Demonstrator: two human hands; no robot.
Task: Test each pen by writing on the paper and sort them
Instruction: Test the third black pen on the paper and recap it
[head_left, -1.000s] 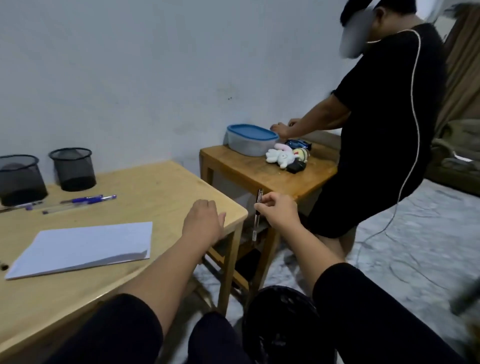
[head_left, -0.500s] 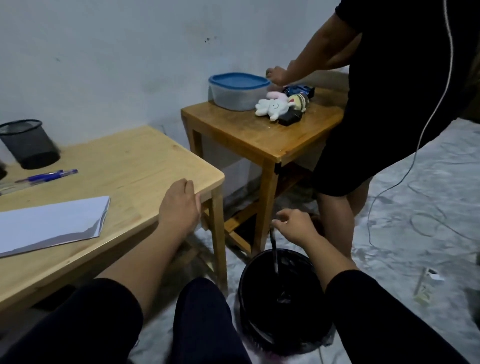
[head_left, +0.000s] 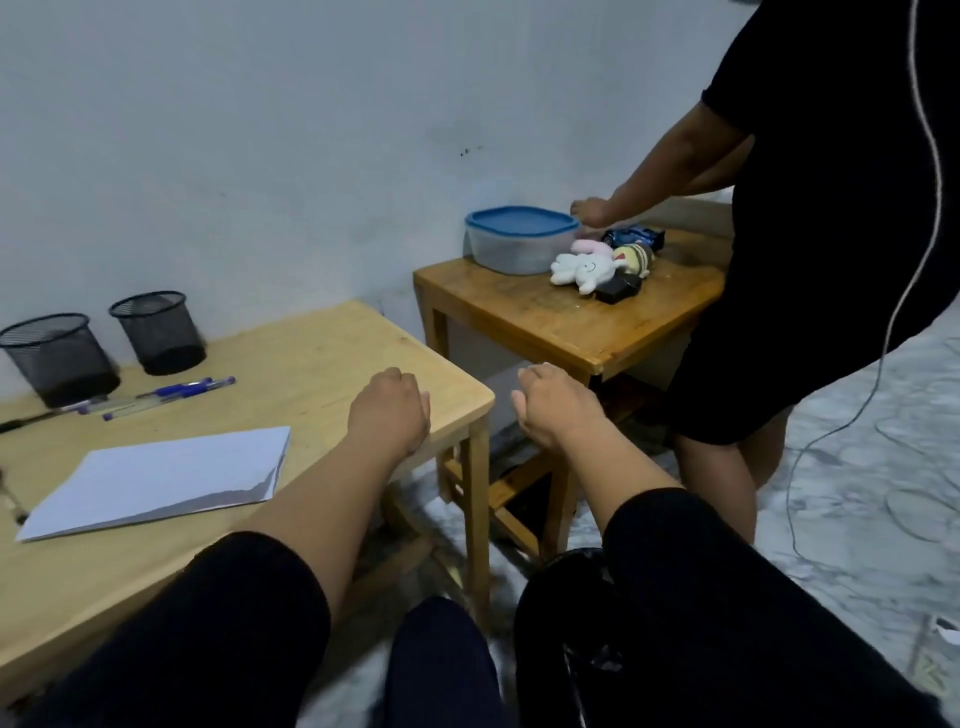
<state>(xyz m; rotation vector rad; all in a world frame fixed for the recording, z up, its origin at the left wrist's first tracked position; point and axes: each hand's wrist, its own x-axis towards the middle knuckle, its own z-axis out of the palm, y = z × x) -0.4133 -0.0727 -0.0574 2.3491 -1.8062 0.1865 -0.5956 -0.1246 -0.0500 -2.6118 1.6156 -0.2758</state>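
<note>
Both hands are holding nothing: the left hand (head_left: 387, 410) is resting curled on the table (head_left: 311, 358), and the right hand (head_left: 553, 410) is hanging loosely closed. Several pens (head_left: 171, 396) are still waiting untested, and the paper (head_left: 156, 475) is seemingly showing no marks.

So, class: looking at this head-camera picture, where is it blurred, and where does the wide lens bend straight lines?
Head view: soft, dim, even light; motion smear on the floor beneath the near table and around the black bin; the table's edges and the wall line bow from wide-angle distortion; the paper and pens stay fairly sharp.
</note>
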